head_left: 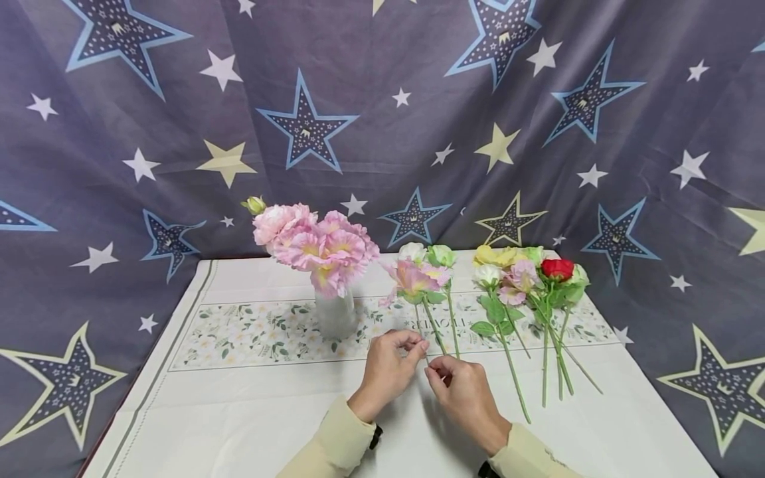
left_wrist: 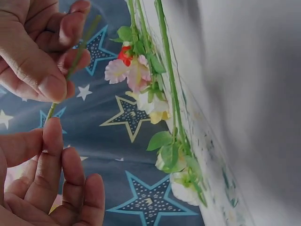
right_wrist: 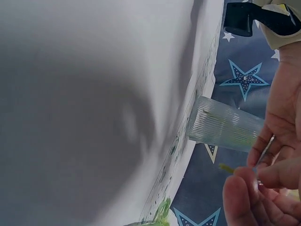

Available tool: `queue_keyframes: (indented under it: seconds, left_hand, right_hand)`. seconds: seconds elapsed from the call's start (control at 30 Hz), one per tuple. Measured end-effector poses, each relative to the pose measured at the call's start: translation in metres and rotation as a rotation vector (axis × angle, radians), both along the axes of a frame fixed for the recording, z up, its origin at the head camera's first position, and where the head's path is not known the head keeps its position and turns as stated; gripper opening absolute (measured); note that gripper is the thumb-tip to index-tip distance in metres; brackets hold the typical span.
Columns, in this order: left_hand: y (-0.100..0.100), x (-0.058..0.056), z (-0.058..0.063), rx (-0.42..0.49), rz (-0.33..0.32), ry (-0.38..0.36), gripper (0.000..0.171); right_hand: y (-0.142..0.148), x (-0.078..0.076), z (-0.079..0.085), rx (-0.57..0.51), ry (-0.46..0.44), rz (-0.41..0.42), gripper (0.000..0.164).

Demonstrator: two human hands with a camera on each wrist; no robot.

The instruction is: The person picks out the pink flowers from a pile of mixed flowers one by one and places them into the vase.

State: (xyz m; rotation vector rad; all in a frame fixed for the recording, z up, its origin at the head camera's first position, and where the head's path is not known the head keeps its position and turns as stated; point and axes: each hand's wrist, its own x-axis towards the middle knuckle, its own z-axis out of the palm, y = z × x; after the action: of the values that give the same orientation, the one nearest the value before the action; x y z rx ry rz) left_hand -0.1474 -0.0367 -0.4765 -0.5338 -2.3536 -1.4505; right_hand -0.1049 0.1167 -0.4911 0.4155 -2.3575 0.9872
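Observation:
Both hands are at the front middle of the table, pinching one thin green stem [left_wrist: 77, 59]. My left hand [head_left: 391, 364] pinches it between thumb and fingertip, and my right hand [head_left: 466, 392] pinches it close by, nearer the stem's end. In the head view the stem leads up to a pink artificial flower [head_left: 411, 275] with a yellowish middle. Left of the hands stands a ribbed clear vase [head_left: 336, 315], also seen in the right wrist view [right_wrist: 225, 123], with large pink flowers [head_left: 325, 249] in it.
A white rose [head_left: 412, 251] and a green rose [head_left: 441, 255] lie just beyond the hands. To the right lie several loose stems with a red rose [head_left: 557, 269] and yellow flowers [head_left: 499, 255]. A flowered runner [head_left: 251, 335] crosses the white tablecloth; a starry curtain [head_left: 370, 86] hangs behind.

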Motion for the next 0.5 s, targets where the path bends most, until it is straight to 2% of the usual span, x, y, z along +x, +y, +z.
queue_keyframes:
  seconds: [0.1, 0.3, 0.5]
  left_hand:
    - [-0.001, 0.001, 0.004, -0.035, 0.029, 0.073, 0.009]
    - [-0.007, 0.001, 0.006, -0.091, 0.103, 0.277, 0.005]
    - [-0.014, -0.002, 0.006, -0.082, 0.156, 0.444, 0.007]
  right_hand:
    - [0.002, 0.0, 0.0, -0.002, 0.009, 0.002, 0.017]
    - [0.004, -0.001, 0.005, -0.014, 0.02, 0.006, 0.012]
    - [0.005, -0.002, 0.006, -0.023, 0.013, 0.0, 0.013]
